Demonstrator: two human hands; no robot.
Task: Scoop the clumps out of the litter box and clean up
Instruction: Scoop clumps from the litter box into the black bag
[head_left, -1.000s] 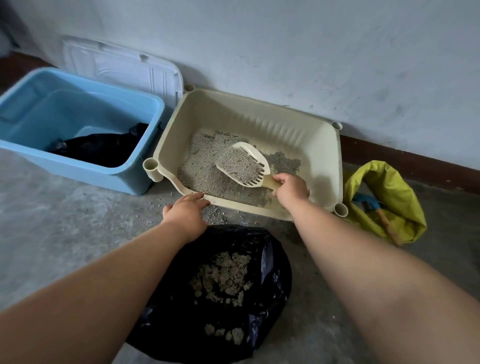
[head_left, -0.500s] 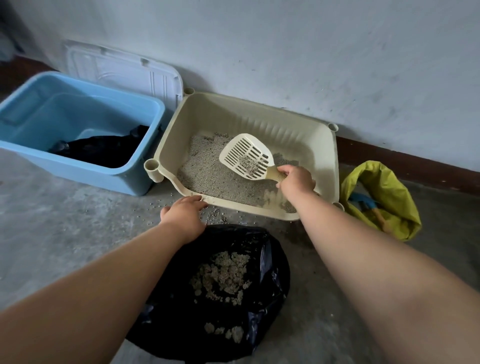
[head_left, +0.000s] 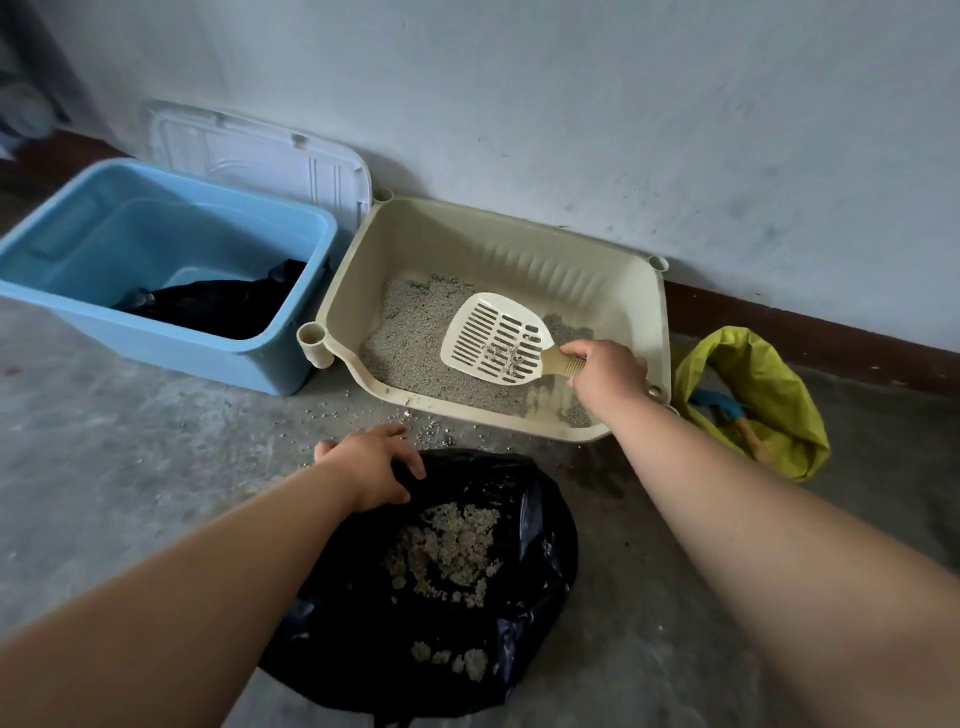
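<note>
A cream litter box (head_left: 509, 249) stands against the wall with grey litter (head_left: 410, 332) on its floor. My right hand (head_left: 608, 371) grips the handle of a slotted cream scoop (head_left: 493, 338), held tilted above the litter with only a few grains left on it. In front of the box lies an open black bag (head_left: 540, 525) holding a heap of pale clumps (head_left: 447, 551). My left hand (head_left: 369, 465) holds the bag's far left rim, fingers curled over the plastic.
A blue tub (head_left: 156, 244) with something black inside sits left of the box, its white lid (head_left: 260, 156) leaning on the wall. A yellow-green bag (head_left: 769, 384) holding a blue-headed tool lies to the right. Spilled litter grains (head_left: 358, 415) dot the concrete floor.
The scoop was full of litter and low in the box; it has been lifted and tilted and the loose litter has sifted out. My left hand moved from the box's rim to the bag's edge.
</note>
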